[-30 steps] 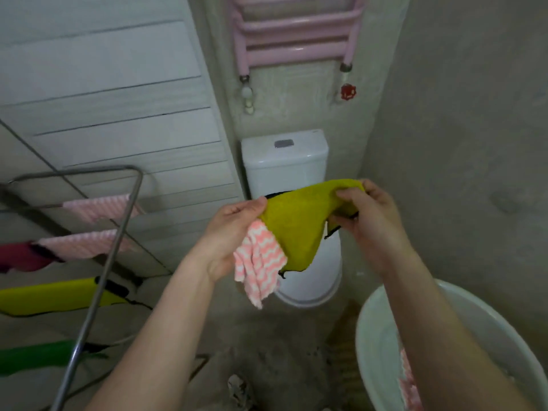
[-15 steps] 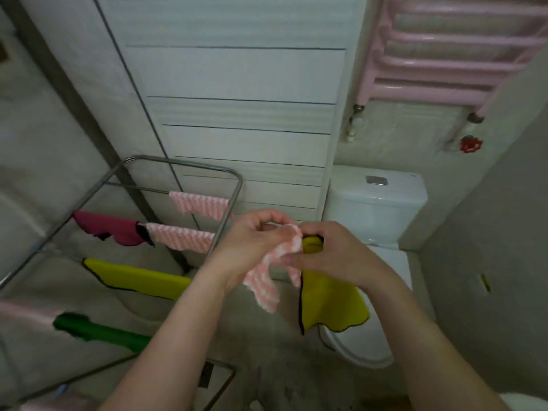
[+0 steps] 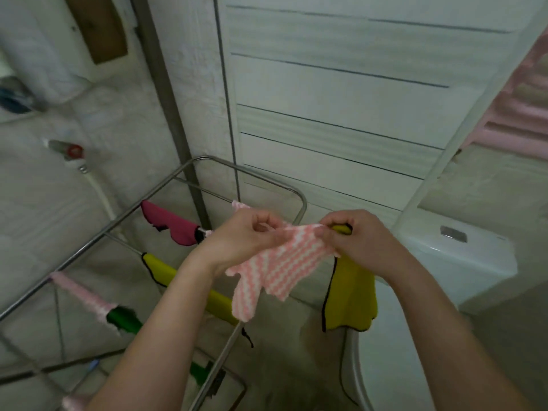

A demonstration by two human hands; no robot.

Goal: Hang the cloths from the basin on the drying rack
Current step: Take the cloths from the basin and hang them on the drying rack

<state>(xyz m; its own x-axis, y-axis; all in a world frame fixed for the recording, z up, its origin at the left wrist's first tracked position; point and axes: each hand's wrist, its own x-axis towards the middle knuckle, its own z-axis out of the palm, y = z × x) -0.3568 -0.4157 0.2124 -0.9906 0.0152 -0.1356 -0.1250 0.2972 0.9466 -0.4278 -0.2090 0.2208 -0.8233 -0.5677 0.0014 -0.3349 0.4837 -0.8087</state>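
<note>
**Two cloths in hand, the striped one stretched out to hang**

Both hands are closed on fabric. The left hand pinches one top corner of the striped cloth between thumb and fingers. The right hand pinches the other corner, and its curled fingers also grip a yellow cloth that hangs straight down below its wrist.

The striped cloth's top edge is pulled fairly taut from hand to hand, running almost level from left to right. The rest of it droops below in a loose, uneven flap.

The rack lies beyond and below the left hand, which is clearly the nearer one; the right hand is off to the rack's side, in front of the toilet tank. The rails slant from far left to near right and pass under the left forearm. They carry a magenta cloth, a second yellow cloth and a green cloth.

The stretched edge lies only slightly askew from the rails, so a small turn and a shift to the left should lay it across one. The basin is out of view.
</note>
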